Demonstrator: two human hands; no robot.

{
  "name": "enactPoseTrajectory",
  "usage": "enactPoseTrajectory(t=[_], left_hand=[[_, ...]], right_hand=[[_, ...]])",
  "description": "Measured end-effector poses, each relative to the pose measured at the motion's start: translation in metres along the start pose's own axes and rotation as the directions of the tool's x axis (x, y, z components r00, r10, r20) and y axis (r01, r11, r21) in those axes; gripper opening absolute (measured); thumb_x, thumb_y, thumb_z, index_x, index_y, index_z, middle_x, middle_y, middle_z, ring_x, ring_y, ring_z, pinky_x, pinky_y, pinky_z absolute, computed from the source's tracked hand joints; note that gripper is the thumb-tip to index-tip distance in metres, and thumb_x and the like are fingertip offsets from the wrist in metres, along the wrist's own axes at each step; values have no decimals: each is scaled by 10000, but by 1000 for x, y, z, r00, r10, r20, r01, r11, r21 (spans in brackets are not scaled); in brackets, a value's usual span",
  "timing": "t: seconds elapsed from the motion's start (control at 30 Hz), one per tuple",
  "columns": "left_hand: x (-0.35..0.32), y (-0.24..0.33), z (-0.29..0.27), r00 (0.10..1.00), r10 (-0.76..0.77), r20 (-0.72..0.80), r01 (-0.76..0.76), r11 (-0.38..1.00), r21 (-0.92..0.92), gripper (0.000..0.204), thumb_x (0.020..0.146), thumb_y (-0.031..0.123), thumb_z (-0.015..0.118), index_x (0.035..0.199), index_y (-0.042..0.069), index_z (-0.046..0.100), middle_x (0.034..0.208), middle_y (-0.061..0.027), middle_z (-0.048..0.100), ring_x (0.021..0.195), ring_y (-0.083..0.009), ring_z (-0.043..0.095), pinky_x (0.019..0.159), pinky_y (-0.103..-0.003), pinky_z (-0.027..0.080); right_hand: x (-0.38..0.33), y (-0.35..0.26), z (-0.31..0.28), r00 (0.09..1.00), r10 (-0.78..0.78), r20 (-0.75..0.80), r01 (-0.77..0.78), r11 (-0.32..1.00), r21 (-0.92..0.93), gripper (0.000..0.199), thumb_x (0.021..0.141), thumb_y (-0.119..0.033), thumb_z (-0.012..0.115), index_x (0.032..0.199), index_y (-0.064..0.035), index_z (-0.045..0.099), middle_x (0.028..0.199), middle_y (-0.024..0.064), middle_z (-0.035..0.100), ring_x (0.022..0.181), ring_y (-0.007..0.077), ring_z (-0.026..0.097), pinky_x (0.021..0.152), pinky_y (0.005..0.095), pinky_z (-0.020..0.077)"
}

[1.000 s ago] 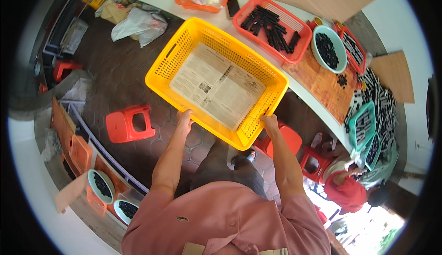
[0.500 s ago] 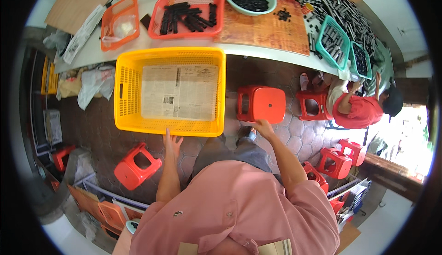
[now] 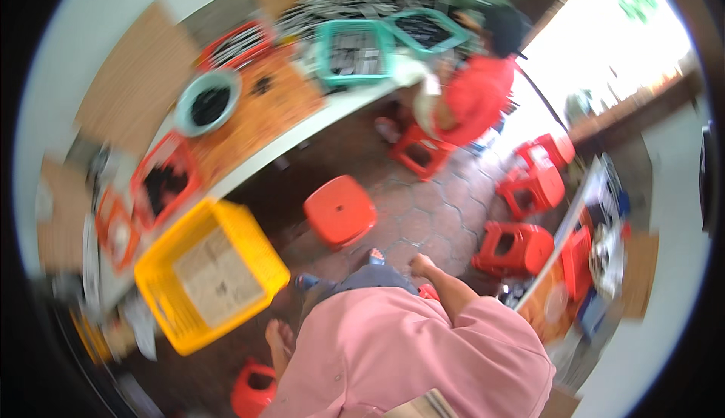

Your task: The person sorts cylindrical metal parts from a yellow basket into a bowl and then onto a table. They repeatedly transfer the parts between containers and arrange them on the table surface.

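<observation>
My left hand [image 3: 279, 336] hangs beside my body near the yellow plastic crate [image 3: 264, 248]; its blurred fingers look apart, with nothing in them. A gap separates it from the crate, which has sheets of newspaper [image 3: 219, 276] lining its bottom. My right hand [image 3: 421, 265] is held out over the tiled floor, touching nothing visible; its fingers are too smeared to make out. In front of me stands a red plastic stool [image 3: 340, 211], nearer to the right hand than the crate is.
A long table [image 3: 302, 132] bears a red basket [image 3: 198, 163], a pale bowl of black pieces [image 3: 181, 120] and green baskets [image 3: 323, 52]. A person in red [image 3: 483, 99] sits at its far end. Several red stools [image 3: 521, 248] stand at right.
My view has swung to the right, so the crate and table appear tilted and further left. My right hand has come away from the red stool's edge; my left hand is now apart from the crate.
</observation>
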State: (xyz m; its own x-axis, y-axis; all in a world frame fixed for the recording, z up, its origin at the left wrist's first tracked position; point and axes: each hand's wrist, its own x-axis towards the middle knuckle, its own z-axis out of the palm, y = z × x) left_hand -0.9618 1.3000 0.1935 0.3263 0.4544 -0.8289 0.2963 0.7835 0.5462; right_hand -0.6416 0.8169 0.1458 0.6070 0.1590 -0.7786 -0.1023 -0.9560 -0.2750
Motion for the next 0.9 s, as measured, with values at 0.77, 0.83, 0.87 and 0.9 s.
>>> enactPoseTrajectory(t=[0.77, 0.83, 0.87, 0.9], left_hand=[[76, 115, 297, 857, -171, 487, -283, 634, 720, 448, 1004, 211, 559, 1415, 60, 465, 1238, -132, 618, 993, -215, 644, 810, -334, 539], [80, 98, 280, 858, -243, 453, -237, 595, 768, 443, 984, 184, 585, 1397, 63, 480, 1174, -109, 632, 918, -192, 652, 770, -316, 541], [80, 81, 272, 845, -310, 436, -212, 555, 804, 447, 974, 167, 595, 1392, 62, 482, 1129, -97, 642, 881, -182, 652, 753, -311, 541], [79, 66, 264, 828, -375, 418, -197, 502, 842, 451, 963, 150, 606, 1388, 60, 484, 1084, -86, 653, 844, -172, 652, 736, -305, 540]], right_hand=[[-238, 31, 260, 652, 611, 449, -624, 97, 775, 24, 769, -25, 708, 781, -34, 726, 788, 84, 719, 732, 203, 684, 636, 361, 549], [-223, 21, 289, 795, 538, 279, -434, 185, 881, 73, 782, -68, 702, 839, -44, 741, 882, 88, 728, 792, 199, 691, 688, 339, 556], [-212, 40, 305, 927, 374, 15, -275, 653, 706, 158, 771, -103, 681, 904, -46, 742, 917, 107, 723, 798, 200, 690, 695, 333, 559], [-209, 51, 321, 987, 84, -138, -30, 935, 353, 244, 759, -137, 659, 969, -48, 743, 952, 125, 717, 803, 200, 689, 702, 326, 561]])
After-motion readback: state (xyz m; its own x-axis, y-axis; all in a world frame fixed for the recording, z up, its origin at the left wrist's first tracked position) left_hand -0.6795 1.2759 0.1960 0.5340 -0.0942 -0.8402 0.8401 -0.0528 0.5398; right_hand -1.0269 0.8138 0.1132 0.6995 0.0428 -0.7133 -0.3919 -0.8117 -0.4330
